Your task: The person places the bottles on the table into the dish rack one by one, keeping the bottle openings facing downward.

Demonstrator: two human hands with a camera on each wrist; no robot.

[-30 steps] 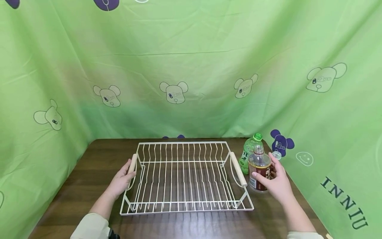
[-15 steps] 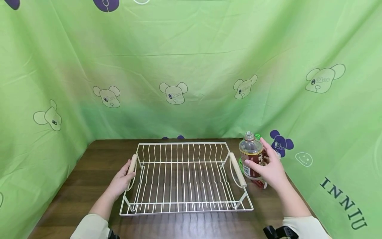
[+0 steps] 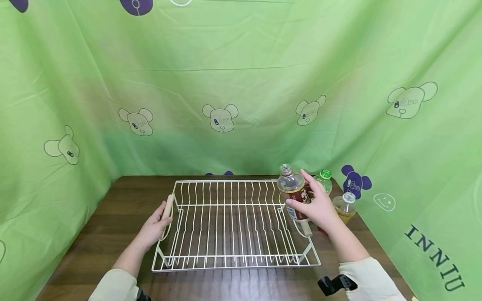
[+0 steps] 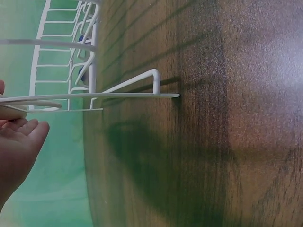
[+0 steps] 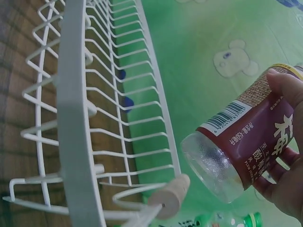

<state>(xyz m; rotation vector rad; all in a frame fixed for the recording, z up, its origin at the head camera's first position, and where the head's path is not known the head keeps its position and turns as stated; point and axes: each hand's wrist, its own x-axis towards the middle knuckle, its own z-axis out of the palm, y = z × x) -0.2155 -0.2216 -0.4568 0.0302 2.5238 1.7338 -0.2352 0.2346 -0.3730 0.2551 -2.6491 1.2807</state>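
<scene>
My left hand (image 3: 153, 225) grips the wooden left handle (image 3: 167, 207) of a white wire dish rack (image 3: 235, 266). In the left wrist view, its fingers (image 4: 28, 135) curl at that handle beside the rack's side frame. My right hand (image 3: 318, 209) holds a clear plastic bottle (image 3: 291, 184) with a dark red label and an uncapped neck, thumb on one side and fingers on the other. Slightly tilted, the bottle is raised over the rack's right end and overlaps the right handle (image 3: 306, 229). Its clear base faces the rack in the right wrist view, where the label (image 5: 251, 130) shows a barcode.
Right of the rack stand a green-necked bottle (image 3: 324, 179) and a clear bottle with a yellow label (image 3: 344, 207), both partly hidden by my right arm. Something dark red (image 3: 322, 231) shows behind the wrist. Green printed cloth (image 3: 226, 83) hangs around the brown wooden table (image 3: 124, 217).
My right hand has lifted the red-labelled bottle from beside the other bottles and carried it left, over the rack's right end. The left hand and the rack have stayed put.
</scene>
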